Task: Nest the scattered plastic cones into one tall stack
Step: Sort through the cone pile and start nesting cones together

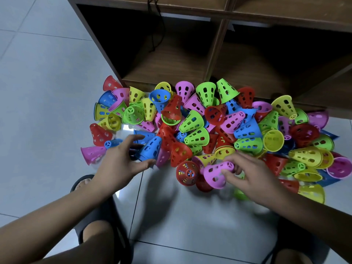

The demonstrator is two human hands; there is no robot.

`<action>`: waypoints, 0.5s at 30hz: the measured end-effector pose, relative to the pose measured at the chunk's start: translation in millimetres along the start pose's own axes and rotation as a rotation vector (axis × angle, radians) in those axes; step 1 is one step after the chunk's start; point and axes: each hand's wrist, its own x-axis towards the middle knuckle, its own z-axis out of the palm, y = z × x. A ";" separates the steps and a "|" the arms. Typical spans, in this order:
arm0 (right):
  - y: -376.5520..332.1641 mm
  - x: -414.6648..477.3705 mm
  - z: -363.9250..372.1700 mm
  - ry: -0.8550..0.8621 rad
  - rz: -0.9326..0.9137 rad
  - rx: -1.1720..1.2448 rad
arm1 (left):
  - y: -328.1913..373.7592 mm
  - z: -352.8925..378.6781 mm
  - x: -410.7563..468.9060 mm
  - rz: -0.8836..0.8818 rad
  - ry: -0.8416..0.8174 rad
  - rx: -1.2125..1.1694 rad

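Note:
A heap of perforated plastic cones (198, 128) in red, blue, green, yellow and pink lies scattered on the tiled floor. My right hand (249, 176) grips a pink cone (217, 173) lying on its side at the heap's near edge. Just left of it a red cone (187, 173) shows its open mouth with other colours nested inside. My left hand (122, 159) hovers with fingers spread around a blue cone (150, 149) at the left of the heap, thumb beside its wide rim; it holds nothing.
A brown wooden shelf unit (215, 52) with open compartments stands right behind the heap, a black cable hanging in it. Grey floor tiles (38, 92) spread to the left and toward me. My feet in black sandals (102, 212) rest at the bottom.

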 end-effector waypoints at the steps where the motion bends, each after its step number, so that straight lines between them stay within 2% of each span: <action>1: -7.0 2.5 -7.0 0.034 -0.006 0.016 | 9.6 -4.0 -1.6 0.032 0.013 -0.036; 8: -44.9 19.6 -39.8 0.317 -0.026 0.164 | 61.7 2.7 -10.3 0.320 -0.037 -0.371; 15: -55.7 22.5 -55.3 0.462 -0.010 0.309 | 72.7 38.6 -8.3 0.402 -0.046 -0.480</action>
